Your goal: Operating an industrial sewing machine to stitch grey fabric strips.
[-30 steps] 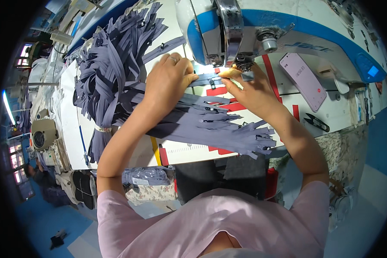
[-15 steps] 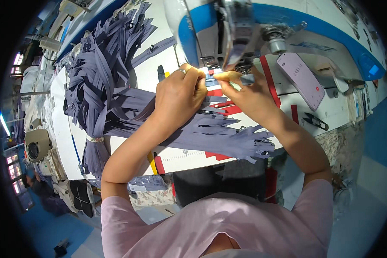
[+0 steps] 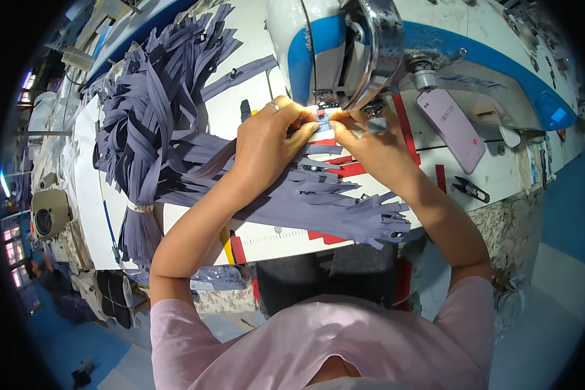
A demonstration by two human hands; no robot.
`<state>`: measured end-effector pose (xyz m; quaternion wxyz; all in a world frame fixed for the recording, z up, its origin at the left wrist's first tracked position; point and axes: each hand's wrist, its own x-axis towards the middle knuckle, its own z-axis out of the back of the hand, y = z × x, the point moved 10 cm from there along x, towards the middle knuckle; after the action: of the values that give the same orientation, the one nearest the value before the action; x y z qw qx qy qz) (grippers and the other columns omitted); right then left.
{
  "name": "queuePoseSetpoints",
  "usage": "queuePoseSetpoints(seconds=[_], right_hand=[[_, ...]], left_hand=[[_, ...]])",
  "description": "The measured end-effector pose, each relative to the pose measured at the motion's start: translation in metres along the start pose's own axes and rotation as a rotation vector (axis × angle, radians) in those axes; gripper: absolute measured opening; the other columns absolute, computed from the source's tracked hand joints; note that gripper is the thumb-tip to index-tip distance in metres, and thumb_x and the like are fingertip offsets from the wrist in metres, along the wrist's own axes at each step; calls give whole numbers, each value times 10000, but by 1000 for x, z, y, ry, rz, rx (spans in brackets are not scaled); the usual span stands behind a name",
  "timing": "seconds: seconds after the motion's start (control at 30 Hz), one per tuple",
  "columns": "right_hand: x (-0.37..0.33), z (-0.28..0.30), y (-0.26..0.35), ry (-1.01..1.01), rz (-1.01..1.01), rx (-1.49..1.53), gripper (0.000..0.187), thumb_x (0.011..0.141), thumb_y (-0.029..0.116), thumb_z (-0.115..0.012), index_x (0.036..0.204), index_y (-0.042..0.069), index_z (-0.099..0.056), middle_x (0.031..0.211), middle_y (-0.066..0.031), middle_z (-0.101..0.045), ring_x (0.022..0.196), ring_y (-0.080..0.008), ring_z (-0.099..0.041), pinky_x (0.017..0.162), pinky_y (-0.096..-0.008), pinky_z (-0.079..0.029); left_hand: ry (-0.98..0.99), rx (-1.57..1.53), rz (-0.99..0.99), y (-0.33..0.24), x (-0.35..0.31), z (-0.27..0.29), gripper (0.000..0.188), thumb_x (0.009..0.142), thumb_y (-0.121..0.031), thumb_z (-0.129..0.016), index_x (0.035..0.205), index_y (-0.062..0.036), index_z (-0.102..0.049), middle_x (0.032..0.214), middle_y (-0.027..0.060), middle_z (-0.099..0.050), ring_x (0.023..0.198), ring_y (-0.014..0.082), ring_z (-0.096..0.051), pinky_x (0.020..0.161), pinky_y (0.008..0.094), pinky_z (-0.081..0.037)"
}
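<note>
Under the head of a white and blue sewing machine [image 3: 297, 45], a zipper end [image 3: 323, 123] lies in bright light, with a small red piece just behind it. My left hand [image 3: 266, 140], a ring on one finger, pinches it from the left between thumb and fingertips. From the right, my right hand [image 3: 378, 151] closes thumb and forefinger on its other edge; the remaining fingers are partly hidden by the machine's metal parts. A spread of grey-purple zippers [image 3: 286, 205] with dark sliders runs beneath my left wrist and forearm.
A large zipper bundle [image 3: 133, 117], tied with a pale band, heaps at the left. Right of the machine's needle area lie a phone [image 3: 451, 130] and thread snips [image 3: 471, 189]. Red tape strips [image 3: 406, 130] and a ruler scale [image 3: 276, 235] mark the white table. A person [image 3: 55, 279] is at far left.
My left thumb has stretched forward onto the zipper end, and my right fingertips have drawn a little nearer to it. The whole view has shifted slightly.
</note>
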<state>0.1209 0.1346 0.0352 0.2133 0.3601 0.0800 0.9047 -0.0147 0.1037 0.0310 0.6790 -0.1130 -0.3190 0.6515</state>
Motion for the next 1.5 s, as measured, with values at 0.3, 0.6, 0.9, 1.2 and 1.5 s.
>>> queuePoseSetpoints(seconds=[0.3, 0.6, 0.9, 1.2, 1.5], right_hand=[[-2, -22, -22, 66, -132, -27, 205, 815, 109, -765, 974, 8, -684, 1016, -189, -657, 983, -391, -608, 852, -477, -518], [0, -28, -40, 48, -326, 124, 215, 834, 161, -756, 1006, 39, -711, 1064, -188, -664, 1034, -394, -599, 888, -482, -515], [5, -12, -11, 11, -53, -14, 169, 832, 150, -708, 958, 38, -699, 1017, -181, -670, 1048, -395, -580, 878, -498, -482], [-20, -53, -25, 686, 46, -387, 418, 1052, 130, -547, 1456, 109, -444, 1362, -105, -480, 1299, -229, -466, 1037, -441, -482], [-17, -57, -14, 476, 270, -535, 445, 955, 78, -609, 1367, 44, -445, 1299, -163, -525, 1219, -298, -537, 973, -451, -510]], left_hand=[[-53, 130, -24, 8, 5, 1, 166, 848, -186, -783, 874, -50, -691, 813, 60, -655, 666, 227, -665, 563, 348, -504], [-67, 118, -29, 16, 11, -3, 212, 834, -189, -787, 841, -24, -654, 788, 73, -645, 649, 245, -659, 557, 364, -502], [-66, 91, -65, 15, 12, -5, 199, 824, -184, -779, 850, -24, -664, 801, 73, -652, 646, 261, -657, 562, 373, -500], [-5, 166, -23, 22, 9, -12, 240, 810, -177, -795, 803, -2, -629, 810, 97, -668, 653, 279, -677, 562, 380, -518], [-48, 130, -65, 17, 14, -8, 211, 810, -136, -784, 893, -5, -642, 843, 93, -692, 671, 278, -691, 580, 383, -535]])
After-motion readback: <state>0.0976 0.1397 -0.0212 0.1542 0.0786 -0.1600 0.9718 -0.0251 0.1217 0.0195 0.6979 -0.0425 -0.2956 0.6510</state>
